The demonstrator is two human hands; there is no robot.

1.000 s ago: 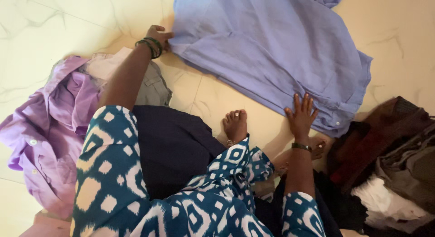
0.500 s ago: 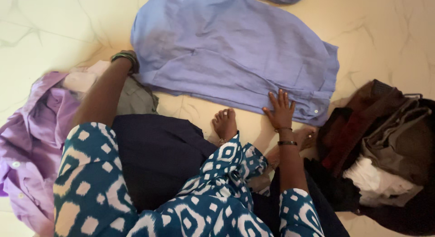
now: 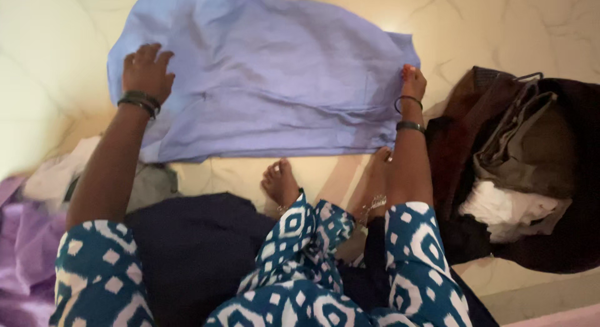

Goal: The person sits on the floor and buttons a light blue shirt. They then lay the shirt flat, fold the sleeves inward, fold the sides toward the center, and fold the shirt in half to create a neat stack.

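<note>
A light blue garment [image 3: 269,77] lies spread flat on the pale marble floor [image 3: 500,27] in front of me. My left hand [image 3: 147,71] rests flat on its left part, fingers apart, with dark bangles at the wrist. My right hand [image 3: 412,83] pinches the cloth at its right edge. I sit on the floor in blue and white patterned clothes, and my bare feet [image 3: 281,183] show just below the garment's near edge.
A heap of brown, olive and white clothes [image 3: 525,171] lies at the right. Purple cloth [image 3: 25,246] and a grey and white pile [image 3: 144,183] lie at the left. A dark navy cloth [image 3: 194,246] covers my lap.
Both hands have moved apart across the blue garment: the left from its left edge up onto the cloth, the right from the near hem to the right edge. The garment now lies flatter.
</note>
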